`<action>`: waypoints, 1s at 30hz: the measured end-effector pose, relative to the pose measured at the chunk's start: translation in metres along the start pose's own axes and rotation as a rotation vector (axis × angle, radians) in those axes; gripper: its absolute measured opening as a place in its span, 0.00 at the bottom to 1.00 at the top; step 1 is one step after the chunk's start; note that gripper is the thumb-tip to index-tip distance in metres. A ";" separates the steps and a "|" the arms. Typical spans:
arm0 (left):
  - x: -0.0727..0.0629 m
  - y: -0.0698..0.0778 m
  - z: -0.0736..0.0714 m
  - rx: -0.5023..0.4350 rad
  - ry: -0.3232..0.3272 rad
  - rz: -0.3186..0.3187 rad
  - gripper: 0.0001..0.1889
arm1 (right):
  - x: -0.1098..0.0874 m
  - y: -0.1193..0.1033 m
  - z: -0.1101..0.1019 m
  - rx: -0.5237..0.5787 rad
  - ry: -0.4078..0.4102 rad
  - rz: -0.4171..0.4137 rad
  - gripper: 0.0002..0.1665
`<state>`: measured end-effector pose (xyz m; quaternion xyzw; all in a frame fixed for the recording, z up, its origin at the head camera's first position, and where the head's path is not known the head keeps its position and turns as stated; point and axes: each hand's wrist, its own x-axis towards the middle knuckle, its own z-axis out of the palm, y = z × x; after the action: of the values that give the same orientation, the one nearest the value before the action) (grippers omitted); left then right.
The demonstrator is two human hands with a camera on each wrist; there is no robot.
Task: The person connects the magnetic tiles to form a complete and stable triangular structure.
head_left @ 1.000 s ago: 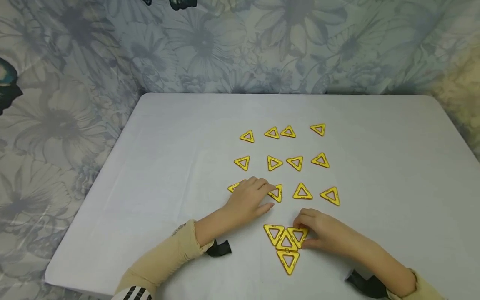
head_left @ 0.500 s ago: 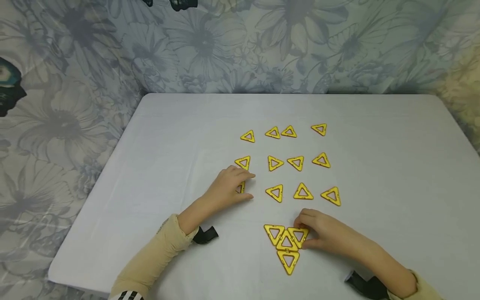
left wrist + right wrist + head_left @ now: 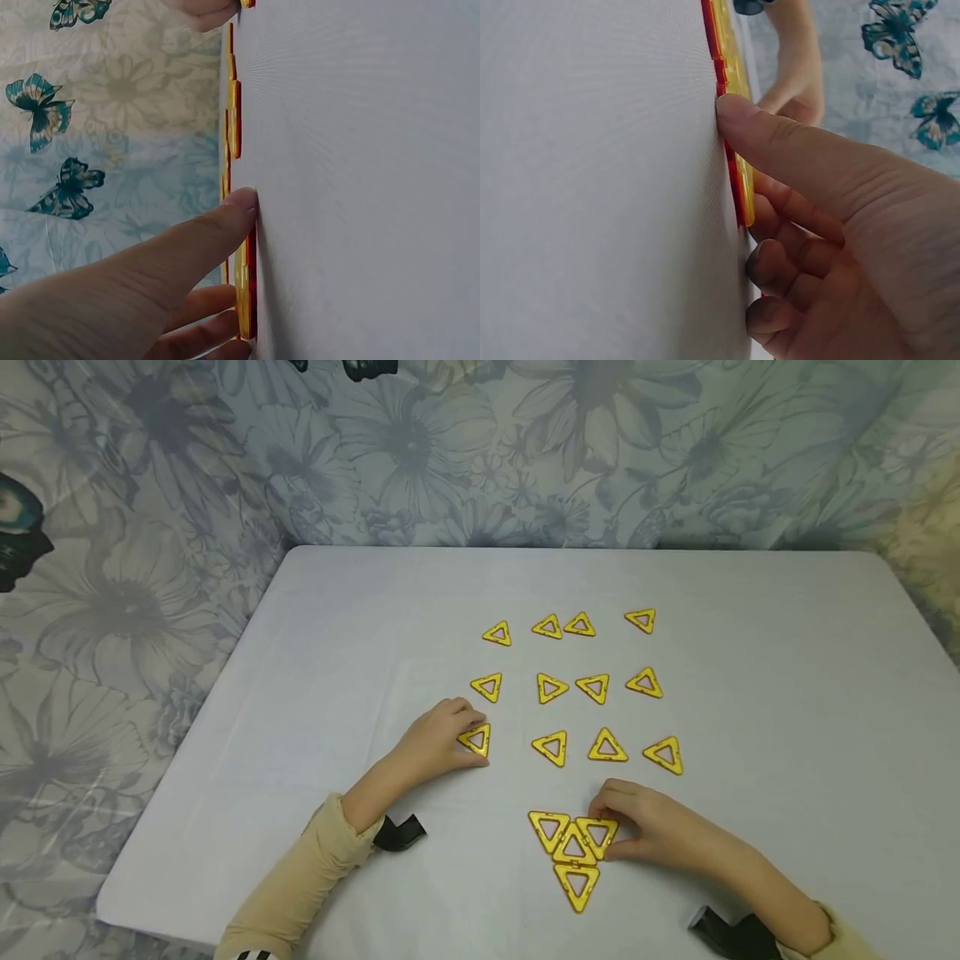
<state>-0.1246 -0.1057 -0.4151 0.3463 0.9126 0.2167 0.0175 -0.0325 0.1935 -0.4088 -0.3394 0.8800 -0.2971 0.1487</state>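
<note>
One yellow triangle tile (image 3: 485, 740) is pinched in my left hand (image 3: 433, 739), with the thumb toward the front edge of the table (image 3: 315, 693) and the other fingers toward the back edge. It is at the left end of the loose row closest to the front edge. Nearer to that edge, my right hand (image 3: 643, 825) pinches the back-right tile (image 3: 598, 852) of a cluster of four (image 3: 574, 859), whose sides touch. I judge such a tile to be light, stiff plastic, not easily broken, but rather smooth at its sides. Because it is thin and hollow in the middle, I would take it by the outer rim, near opposite corners, and squeeze gently.
</note>
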 end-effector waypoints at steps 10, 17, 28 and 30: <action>0.000 -0.004 0.000 -0.073 0.013 0.056 0.24 | 0.000 0.005 0.003 0.000 0.040 -0.017 0.19; 0.000 -0.002 0.000 -0.045 -0.011 0.051 0.25 | -0.001 0.009 0.006 -0.006 0.071 -0.044 0.19; 0.000 -0.001 -0.002 -0.052 0.016 0.037 0.25 | -0.001 0.010 0.005 -0.010 0.082 -0.050 0.19; 0.000 -0.001 -0.001 -0.060 0.011 0.041 0.24 | -0.001 0.010 0.005 -0.011 0.080 -0.047 0.19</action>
<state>-0.1254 -0.1062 -0.4146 0.3633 0.8983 0.2464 0.0184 -0.0344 0.1986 -0.4189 -0.3488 0.8786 -0.3089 0.1044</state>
